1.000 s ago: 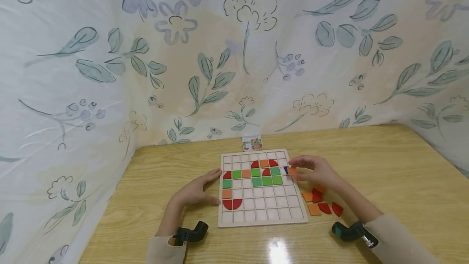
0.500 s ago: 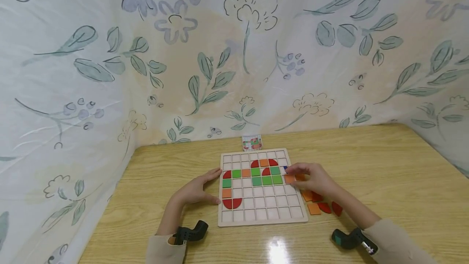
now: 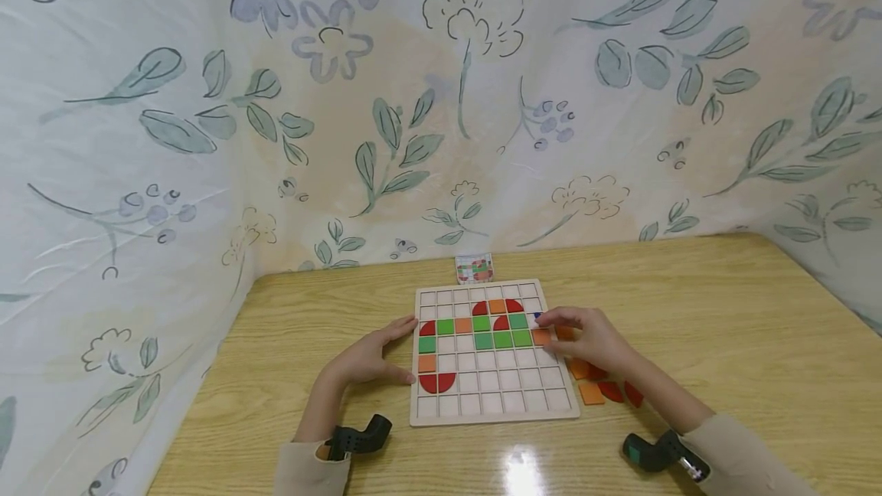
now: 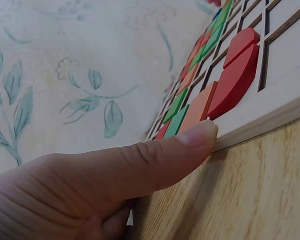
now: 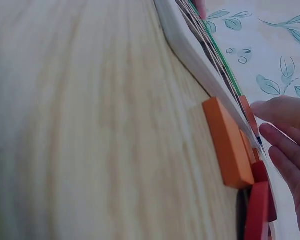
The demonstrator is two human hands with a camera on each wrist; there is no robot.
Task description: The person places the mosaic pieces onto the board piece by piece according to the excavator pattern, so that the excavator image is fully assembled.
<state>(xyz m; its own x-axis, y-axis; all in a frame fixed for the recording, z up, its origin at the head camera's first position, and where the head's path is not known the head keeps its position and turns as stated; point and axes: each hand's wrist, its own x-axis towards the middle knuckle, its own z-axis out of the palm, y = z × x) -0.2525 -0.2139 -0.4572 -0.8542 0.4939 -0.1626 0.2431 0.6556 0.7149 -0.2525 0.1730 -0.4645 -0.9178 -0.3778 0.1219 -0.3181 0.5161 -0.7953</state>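
A square wooden grid board [image 3: 482,404] lies on the table, with green, orange and red pieces in some of its cells. My left hand [image 3: 368,358] rests at the board's left side, its thumb against the edge beside the orange and red pieces in the left wrist view. At the right column, my right hand [image 3: 589,335] pinches an orange square tile [image 3: 542,337] between thumb and index finger, at the end of a row of green tiles [image 3: 503,339]. A small blue piece [image 3: 537,319] shows by the index fingertip, partly hidden.
Loose orange tiles [image 3: 590,393] and red quarter-round pieces [image 3: 610,391] lie right of the board, some under my right forearm. A small pattern card [image 3: 474,269] stands behind the board, near a floral cloth [image 3: 386,98] at the table's back.
My right hand has brought the orange tile left and down from the board's right edge to the end of the green row. The left hand has stayed in place.
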